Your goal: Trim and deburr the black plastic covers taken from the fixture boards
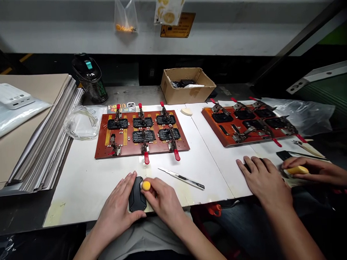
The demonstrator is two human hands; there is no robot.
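Observation:
A small black rectangular part [136, 196] lies on the white sheet [87, 186] near the front edge. My left hand [117, 207] rests against its left side, fingers laid along it and steadying it. My right hand [161, 200] pinches a small round yellow piece [146, 185] and presses it on the part's upper right corner. Behind them sits a red-brown jig board [100, 147] with several black parts held under red-handled toggle clamps. A utility knife [181, 178] lies on the sheet to the right of my hands.
A co-worker's two hands [266, 180] work at the right, one holding a yellow piece [297, 170]. A second jig board [219, 132] lies before them. A cardboard box [186, 92] stands behind, a stack of card sheets [34, 142] at the left, a dark jar [89, 78] beyond.

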